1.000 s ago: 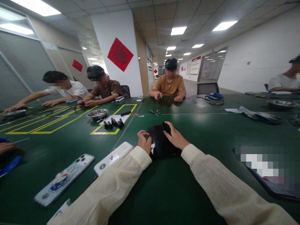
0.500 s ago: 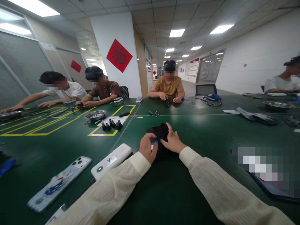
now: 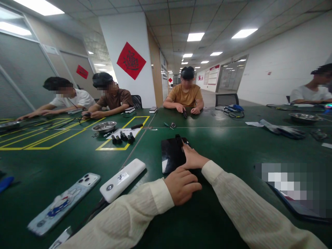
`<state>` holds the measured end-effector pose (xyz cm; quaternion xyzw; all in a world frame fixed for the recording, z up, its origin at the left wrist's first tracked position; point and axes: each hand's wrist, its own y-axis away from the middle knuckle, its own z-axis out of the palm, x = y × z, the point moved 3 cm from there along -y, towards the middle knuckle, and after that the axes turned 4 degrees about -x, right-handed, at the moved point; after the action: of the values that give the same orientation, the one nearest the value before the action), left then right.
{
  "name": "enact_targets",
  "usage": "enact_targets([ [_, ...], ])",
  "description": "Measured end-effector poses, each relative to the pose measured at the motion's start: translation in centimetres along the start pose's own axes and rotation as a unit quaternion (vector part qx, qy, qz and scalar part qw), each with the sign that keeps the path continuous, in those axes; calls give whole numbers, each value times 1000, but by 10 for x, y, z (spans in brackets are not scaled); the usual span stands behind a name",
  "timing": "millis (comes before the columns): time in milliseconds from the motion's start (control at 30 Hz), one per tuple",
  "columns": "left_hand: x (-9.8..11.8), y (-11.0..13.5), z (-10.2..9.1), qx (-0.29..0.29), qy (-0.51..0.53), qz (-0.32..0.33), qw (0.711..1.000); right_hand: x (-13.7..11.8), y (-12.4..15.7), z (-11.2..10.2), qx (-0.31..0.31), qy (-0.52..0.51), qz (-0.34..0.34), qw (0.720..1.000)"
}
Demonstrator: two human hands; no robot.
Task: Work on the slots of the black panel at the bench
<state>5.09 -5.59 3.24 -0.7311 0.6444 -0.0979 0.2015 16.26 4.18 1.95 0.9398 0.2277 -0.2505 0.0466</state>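
Observation:
A flat, glossy black slab (image 3: 172, 152), perhaps a tablet or a case, lies on the green table in front of me, with a small black clip-like part (image 3: 178, 139) at its far edge. My right hand (image 3: 194, 156) grips the slab's right side, its fingertips partly hidden beside the clip-like part. Nearer to me, my left hand (image 3: 183, 185) hovers over or rests on the table just below the slab. Its fingers are apart and point right, and nothing shows in them.
To the left lie a white power bank (image 3: 123, 180) and a phone in a cartoon case (image 3: 64, 204). A dark-edged, blurred-out device (image 3: 295, 193) is at right. Farther off are black cylindrical parts (image 3: 123, 137), a metal bowl (image 3: 104, 127), gloves (image 3: 282, 129) and several seated people.
My left hand has come off the slab and moved toward me and right, palm down. My right hand stays at the slab's right side, and more of its glossy face shows.

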Motion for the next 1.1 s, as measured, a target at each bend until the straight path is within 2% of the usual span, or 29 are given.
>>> enact_targets([
  [133,15,-4,-2,-36,10,0,999,0,-4,10,31,42,9,999],
  [267,31,-9,-2,-45,11,49,998,-11,-2,13,104,122,55,986],
  [367,34,-8,-3,0,11,66,998,-35,8,13,182,184,54,964],
  [467,31,-3,-7,92,25,73,993,-60,18,19,236,206,2,950],
  [567,27,6,-12,176,49,64,981,-73,16,35,196,197,-84,957],
  [633,24,10,-11,186,63,57,979,-72,7,46,153,186,-98,966],
  [833,20,13,-4,194,55,38,979,-61,-19,61,71,167,4,983],
  [1000,22,9,-3,153,21,45,987,-63,-25,56,25,188,0,982],
  [1100,21,9,-3,149,16,56,987,-64,-31,53,16,188,7,982],
])
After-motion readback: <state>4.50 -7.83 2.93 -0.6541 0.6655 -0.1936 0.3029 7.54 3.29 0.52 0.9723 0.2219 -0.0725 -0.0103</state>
